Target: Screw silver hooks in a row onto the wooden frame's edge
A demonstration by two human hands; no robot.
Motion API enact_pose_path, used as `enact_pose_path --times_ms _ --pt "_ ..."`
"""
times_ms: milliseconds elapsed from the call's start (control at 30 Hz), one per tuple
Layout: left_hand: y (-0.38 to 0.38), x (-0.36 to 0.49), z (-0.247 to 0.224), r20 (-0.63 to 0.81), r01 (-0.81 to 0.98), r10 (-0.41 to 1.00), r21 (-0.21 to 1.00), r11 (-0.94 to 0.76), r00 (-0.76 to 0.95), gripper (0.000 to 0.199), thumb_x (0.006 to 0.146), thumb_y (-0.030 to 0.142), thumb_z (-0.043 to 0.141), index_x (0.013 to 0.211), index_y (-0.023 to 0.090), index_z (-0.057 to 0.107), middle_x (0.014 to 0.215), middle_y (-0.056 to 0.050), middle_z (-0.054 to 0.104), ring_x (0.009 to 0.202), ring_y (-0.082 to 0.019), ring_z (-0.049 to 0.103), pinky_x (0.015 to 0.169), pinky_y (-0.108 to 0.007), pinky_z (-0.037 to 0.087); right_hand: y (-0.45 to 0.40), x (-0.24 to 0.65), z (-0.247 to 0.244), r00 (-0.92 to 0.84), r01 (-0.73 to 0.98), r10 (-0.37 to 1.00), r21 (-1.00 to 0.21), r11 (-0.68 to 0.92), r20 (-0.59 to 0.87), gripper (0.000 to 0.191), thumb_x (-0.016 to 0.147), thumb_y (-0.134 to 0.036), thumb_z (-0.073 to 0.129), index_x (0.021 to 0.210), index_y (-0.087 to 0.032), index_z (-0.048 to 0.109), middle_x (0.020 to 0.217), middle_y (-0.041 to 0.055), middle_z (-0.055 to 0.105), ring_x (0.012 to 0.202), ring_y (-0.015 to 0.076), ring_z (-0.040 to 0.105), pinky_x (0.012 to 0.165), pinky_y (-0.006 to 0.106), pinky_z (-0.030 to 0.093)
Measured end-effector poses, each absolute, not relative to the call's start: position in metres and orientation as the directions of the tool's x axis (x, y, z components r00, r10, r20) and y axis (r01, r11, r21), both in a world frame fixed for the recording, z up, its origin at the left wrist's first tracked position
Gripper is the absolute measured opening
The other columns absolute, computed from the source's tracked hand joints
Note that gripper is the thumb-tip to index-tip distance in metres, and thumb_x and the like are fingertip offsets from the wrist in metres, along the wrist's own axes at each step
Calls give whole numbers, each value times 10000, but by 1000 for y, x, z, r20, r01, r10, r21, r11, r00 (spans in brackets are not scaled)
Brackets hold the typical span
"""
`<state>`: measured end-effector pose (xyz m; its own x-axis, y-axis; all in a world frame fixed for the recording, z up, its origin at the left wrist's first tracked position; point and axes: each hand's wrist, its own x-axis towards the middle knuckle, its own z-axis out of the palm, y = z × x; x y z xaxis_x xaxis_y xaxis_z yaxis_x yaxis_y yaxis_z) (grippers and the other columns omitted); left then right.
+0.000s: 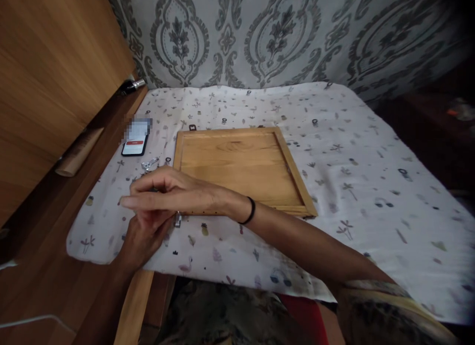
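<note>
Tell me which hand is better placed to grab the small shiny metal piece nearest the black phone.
Likely the right hand: it lies nearest the small shiny metal piece, while the left hand sits farther back, partly covered.

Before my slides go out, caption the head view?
Right hand over left hand, near a framed wooden panel on printed white cloth.

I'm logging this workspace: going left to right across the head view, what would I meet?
Tan rolled-looking object, black-edged rectangular smartphone, light-brown wooden panel with raised rim, patterned dark-and-tan cloth sleeve.
</note>
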<state>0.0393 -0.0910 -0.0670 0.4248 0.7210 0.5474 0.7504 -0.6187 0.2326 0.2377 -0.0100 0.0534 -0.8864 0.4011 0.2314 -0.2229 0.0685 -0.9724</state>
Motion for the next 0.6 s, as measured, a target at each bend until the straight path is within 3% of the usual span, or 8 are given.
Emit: enact_pose_path --times_ms 67,167,333,433,500,600 --pt "-90 39 -69 572 728 697 234 -644 433 227 1000 202 588 1146 217 762 930 -63 798 817 -226 752 717 -324 611 -10 228 52 -908 -193 379 -981 -5 177 603 1053 -421 542 504 -225 386 488 -65 383 511 84 394 638 261 458" --pt "-89 41 -67 604 714 677 241 -657 419 204 977 157 618 1104 209 769 962 -63 808 838 -214 756 783 -325 613 -11 217 47 -889 -239 411 -970 -41 201 689 1078 -521 464 471 -228 321 478 -68 298 484 76 303 594 269 407" --pt "-91 45 -58 552 727 716 262 -635 427 212 974 143 576 908 202 769 842 -62 766 785 -221 703 717 -340 588 -28 213 38 -699 -210 682 -974 90 214 658 1102 -565 334 531 -244 275 538 -32 334 549 123 340 630 280 449" --pt "-91 47 -53 543 722 720 270 -637 433 254 973 154 556 828 216 755 789 -59 738 771 -230 678 674 -348 579 -41 213 34 -540 -145 819 -980 135 193 619 1092 -601 319 587 -244 345 591 -20 400 600 137 403 689 284 490" --pt "-90 48 -52 542 713 717 275 -645 439 240 974 139 555 890 214 768 864 -68 763 833 -235 695 721 -353 595 -42 214 33 -516 -176 834 -977 118 194 631 1066 -655 347 589 -243 366 593 -21 408 603 137 410 685 286 487" --pt "-88 48 -53 569 695 690 263 -669 448 233 981 116 568 1059 206 768 1020 -81 791 964 -239 719 846 -369 609 -30 222 35 -662 -204 736 -979 6 142 651 1026 -692 436 562 -240 364 554 -34 373 571 129 389 604 276 444"
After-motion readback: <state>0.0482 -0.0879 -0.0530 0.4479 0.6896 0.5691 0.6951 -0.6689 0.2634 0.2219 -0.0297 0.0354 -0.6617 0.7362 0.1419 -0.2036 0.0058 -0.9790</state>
